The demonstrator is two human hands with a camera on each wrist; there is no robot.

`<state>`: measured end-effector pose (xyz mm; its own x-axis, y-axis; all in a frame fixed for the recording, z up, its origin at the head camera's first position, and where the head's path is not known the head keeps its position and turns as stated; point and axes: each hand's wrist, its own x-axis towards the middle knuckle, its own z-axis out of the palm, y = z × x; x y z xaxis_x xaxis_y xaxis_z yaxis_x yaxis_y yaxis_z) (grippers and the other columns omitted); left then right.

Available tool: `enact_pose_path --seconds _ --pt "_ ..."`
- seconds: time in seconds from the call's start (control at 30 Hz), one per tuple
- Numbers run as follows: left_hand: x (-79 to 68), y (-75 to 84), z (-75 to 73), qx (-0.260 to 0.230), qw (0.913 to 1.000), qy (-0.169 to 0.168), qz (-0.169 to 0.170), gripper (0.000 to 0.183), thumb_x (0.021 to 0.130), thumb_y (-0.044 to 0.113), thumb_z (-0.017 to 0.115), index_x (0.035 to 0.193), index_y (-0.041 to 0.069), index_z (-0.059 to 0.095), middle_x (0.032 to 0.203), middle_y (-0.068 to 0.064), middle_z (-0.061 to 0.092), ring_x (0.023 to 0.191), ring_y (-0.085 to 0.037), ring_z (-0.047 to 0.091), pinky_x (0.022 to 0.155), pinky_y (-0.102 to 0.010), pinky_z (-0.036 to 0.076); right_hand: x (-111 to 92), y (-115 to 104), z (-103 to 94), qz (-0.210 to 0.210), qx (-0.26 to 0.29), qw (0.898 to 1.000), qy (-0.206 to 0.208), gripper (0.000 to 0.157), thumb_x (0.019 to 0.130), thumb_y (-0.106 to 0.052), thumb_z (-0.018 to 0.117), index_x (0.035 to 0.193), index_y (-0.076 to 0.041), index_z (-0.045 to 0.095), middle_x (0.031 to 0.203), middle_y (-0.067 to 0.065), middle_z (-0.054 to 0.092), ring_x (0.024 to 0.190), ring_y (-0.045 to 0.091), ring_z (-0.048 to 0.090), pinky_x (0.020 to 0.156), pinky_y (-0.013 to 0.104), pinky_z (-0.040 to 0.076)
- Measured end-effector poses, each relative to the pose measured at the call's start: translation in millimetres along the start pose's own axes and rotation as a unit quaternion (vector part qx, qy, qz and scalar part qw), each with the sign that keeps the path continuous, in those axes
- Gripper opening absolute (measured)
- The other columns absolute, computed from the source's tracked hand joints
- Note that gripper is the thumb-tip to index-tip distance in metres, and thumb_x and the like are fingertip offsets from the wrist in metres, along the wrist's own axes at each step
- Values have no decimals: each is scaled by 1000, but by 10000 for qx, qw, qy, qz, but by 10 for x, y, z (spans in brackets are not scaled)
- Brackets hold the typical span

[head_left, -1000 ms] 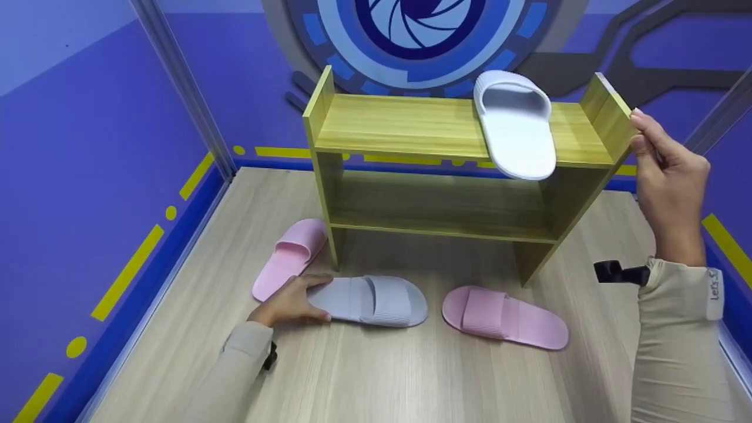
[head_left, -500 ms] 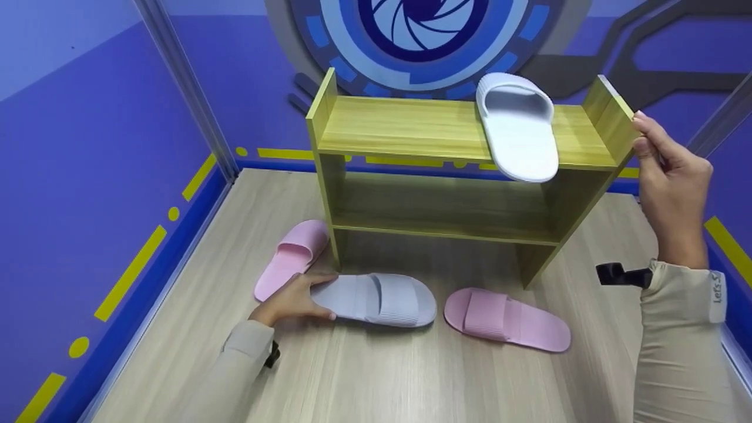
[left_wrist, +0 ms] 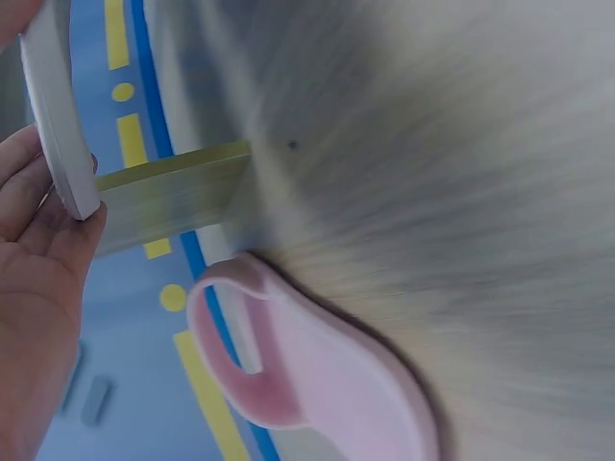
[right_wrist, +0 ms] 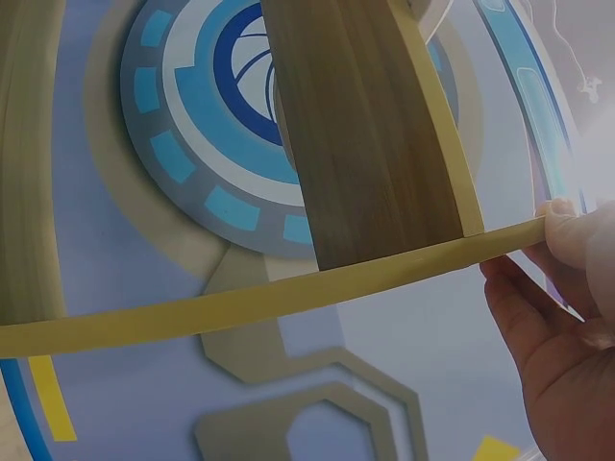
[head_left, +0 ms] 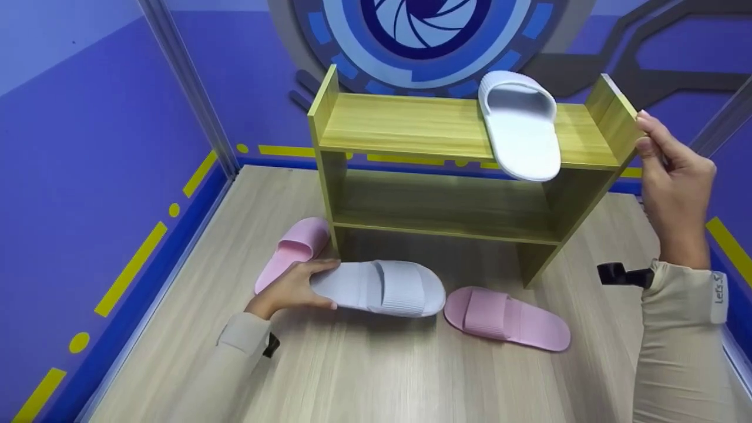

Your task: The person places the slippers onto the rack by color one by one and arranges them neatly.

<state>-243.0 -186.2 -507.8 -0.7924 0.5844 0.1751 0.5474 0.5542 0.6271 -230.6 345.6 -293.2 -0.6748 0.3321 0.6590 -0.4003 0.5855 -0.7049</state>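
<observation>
My left hand [head_left: 289,288] grips the heel end of a pale grey slipper [head_left: 403,288], thumb along the near side and fingers at the far side. The slipper is raised over the floor, its ribbed strap and toe pointing right, and a shadow lies beneath it. In the left wrist view the slipper [left_wrist: 60,115] appears edge-on. My right hand [head_left: 678,188] pinches the top of the right side panel of a wooden shoe rack [head_left: 405,120]. The right wrist view has thumb and fingers on either side of that panel [right_wrist: 288,293].
Another pale slipper [head_left: 521,138] lies on the rack's top board, its heel jutting past the front edge. One pink slipper [head_left: 305,238] is by the rack's left foot, partly behind my left hand. A second pink slipper [head_left: 529,323] lies front right. Blue walls [head_left: 88,147] enclose the floor.
The grey slipper has come up off the floor in my left hand and shifted slightly to the right, its toe now near the right pink slipper. The right hand keeps its hold on the rack.
</observation>
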Motion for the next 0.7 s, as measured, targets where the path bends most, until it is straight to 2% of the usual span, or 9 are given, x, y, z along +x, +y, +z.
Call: enact_pose_path --seconds 0.43,0.7 --pt "44 203 -182 -197 9994 202 185 85 61 42 89 132 5 58 133 -11 60 125 -26 55 104 -43 44 2 2 0 35 -174 9998 -50 31 93 -12 59 123 -14 66 131 2 62 123 8 56 100 20 44" --pt "78 283 -326 -173 9995 251 114 87 61 41 89 134 7 57 135 -6 59 128 -22 52 104 -43 44 1 20 2 -179 227 9996 46 28 92 -8 61 118 -8 68 127 5 64 119 9 59 98 18 46"
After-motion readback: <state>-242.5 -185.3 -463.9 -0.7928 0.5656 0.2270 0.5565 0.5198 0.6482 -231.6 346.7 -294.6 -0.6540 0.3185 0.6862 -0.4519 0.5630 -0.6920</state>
